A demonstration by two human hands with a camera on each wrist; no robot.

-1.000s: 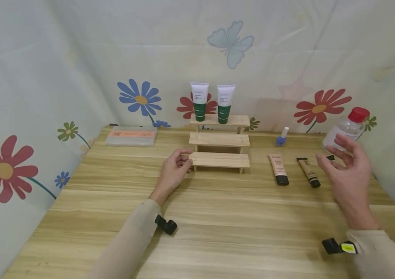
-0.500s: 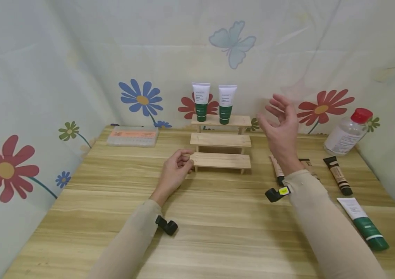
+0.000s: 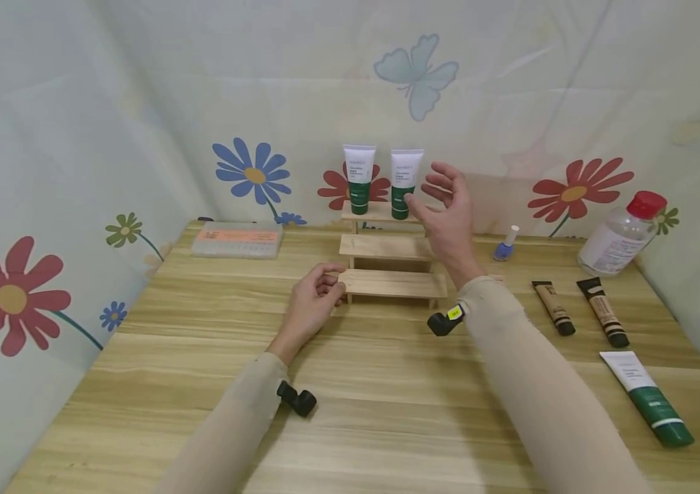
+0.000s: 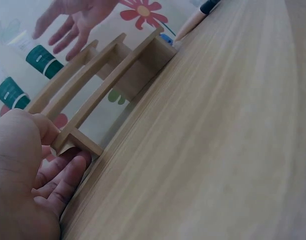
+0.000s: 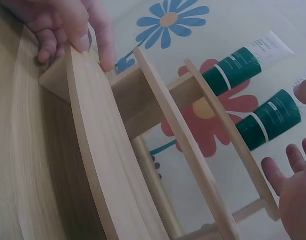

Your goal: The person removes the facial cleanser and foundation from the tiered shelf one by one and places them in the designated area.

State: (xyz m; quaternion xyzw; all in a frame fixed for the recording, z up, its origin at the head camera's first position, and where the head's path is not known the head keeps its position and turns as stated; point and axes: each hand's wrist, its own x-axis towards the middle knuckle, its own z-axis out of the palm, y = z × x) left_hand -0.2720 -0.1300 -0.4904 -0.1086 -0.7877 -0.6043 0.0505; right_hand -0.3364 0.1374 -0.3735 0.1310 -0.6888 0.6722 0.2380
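Note:
A three-tier wooden display stand (image 3: pixel 387 245) stands at the middle back of the table. My left hand (image 3: pixel 313 298) grips the left end of its lowest step, thumb on top and fingers beneath, as the left wrist view shows. Two white-and-green squeeze tubes stand upright, caps down, on the top step: a left tube (image 3: pixel 359 180) and a right tube (image 3: pixel 405 184). Beside the right tube is my right hand (image 3: pixel 449 219), its fingers spread apart. In the head view its thumb overlaps that tube's edge; whether it touches, I cannot tell.
To the right lie two beige tubes with black caps (image 3: pixel 552 307) (image 3: pixel 603 312) and a larger white-and-green tube (image 3: pixel 648 399). Behind them stand a blue nail polish bottle (image 3: pixel 503 248) and a red-capped bottle (image 3: pixel 618 237). A flat clear case (image 3: pixel 237 241) lies at the back left.
My right hand has moved left, from over the tubes on the right to beside the right tube on the top step. My left hand has stayed on the stand.

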